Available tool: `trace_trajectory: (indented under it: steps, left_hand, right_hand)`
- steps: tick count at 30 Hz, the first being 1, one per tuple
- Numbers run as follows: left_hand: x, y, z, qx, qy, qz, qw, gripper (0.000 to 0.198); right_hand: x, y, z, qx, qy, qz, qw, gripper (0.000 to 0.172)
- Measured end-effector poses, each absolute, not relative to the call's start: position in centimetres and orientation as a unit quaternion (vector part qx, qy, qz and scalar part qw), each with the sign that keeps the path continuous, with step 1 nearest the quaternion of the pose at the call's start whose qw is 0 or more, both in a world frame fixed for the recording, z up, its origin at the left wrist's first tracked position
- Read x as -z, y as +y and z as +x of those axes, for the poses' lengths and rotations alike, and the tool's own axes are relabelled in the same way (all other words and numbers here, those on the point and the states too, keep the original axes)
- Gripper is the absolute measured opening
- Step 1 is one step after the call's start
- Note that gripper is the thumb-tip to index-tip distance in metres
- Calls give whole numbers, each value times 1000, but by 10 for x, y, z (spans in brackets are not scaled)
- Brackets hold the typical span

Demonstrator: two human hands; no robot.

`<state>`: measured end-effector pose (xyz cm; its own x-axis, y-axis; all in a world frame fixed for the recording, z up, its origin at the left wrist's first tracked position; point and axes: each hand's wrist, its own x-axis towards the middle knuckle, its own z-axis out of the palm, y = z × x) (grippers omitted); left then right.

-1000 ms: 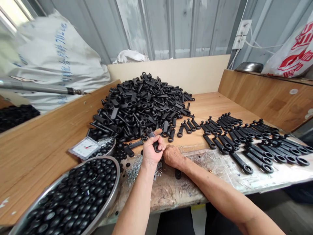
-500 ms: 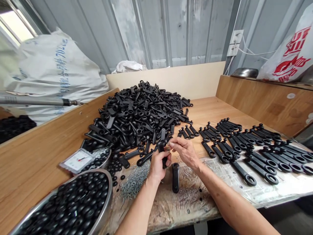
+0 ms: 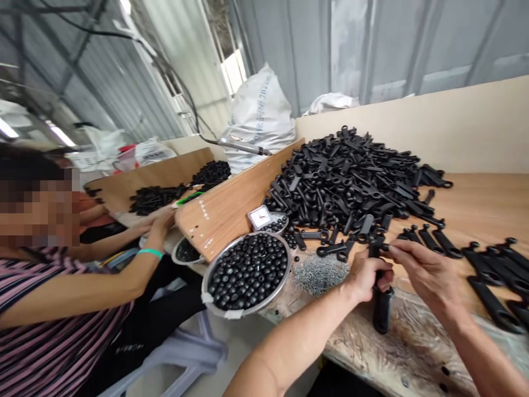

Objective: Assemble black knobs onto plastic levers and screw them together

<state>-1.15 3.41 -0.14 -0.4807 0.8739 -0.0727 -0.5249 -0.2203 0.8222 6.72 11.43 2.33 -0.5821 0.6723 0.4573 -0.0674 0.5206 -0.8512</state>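
My left hand (image 3: 366, 280) is closed round a black plastic crank arm (image 3: 376, 250), held upright above the front of the bench. At the arm's top end, the fingertips of my right hand (image 3: 427, 271) are pinched together; what lies between them is too small to make out. Just below my left hand, another black crank arm (image 3: 382, 318) lies on the bench. A heap of small silver screws (image 3: 317, 274) is spread left of that hand. Behind both hands rises a large pile of black crank arms (image 3: 341, 179).
A metal bowl (image 3: 205, 286) of round black knobs stands at the bench's left edge, with a small square dial (image 3: 259, 217) behind it. Crank arms with knobs (image 3: 494, 264) lie at right. Beyond a wooden divider (image 3: 225, 212), a co-worker (image 3: 82, 292) sits. A power screwdriver (image 3: 243, 146) hangs above.
The view has swung left, bringing the co-worker and the neighbouring bench into sight. My left hand still grips the crank arm, and my right fingertips stay at its top end.
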Motion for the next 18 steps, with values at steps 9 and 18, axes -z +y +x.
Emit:
trace_trajectory:
  steps: [9, 18]
  left_hand:
    - [-1, 32, -13, -736, 388, 208, 514, 25]
    - [-1, 29, -10, -728, 392, 200, 526, 16]
  right_hand:
    - [-19, 116, 71, -468, -734, -269, 412, 35]
    - [-39, 106, 67, -575, -697, -185, 385, 22]
